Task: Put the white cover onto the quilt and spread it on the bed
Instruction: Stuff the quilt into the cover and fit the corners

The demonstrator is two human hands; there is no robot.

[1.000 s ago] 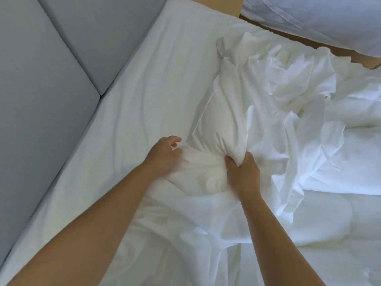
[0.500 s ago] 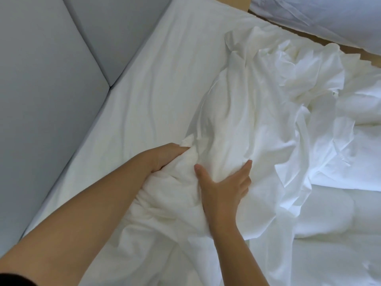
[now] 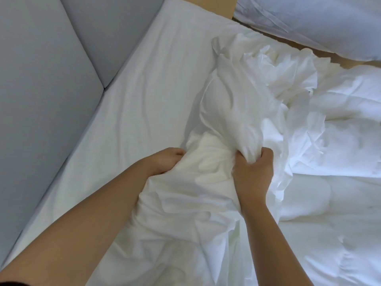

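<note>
The white cover lies crumpled down the middle of the bed, bulging where the quilt fills it. More of the puffy white quilt spreads bare at the right. My left hand grips the covered bundle from its left side, fingers tucked into the cloth. My right hand clutches a bunched fold of the cover at the bundle's right side. Both hands sit a short way apart on the same stuffed part.
The white fitted sheet of the bed shows at the left. Grey padded wall panels run along that side. A pale blue pillow lies at the top right on a brown surface.
My right hand, flat on the cover half a second ago, has curled and gathered a fold of cloth. My left hand keeps its grip. The bundle has shifted slightly.
</note>
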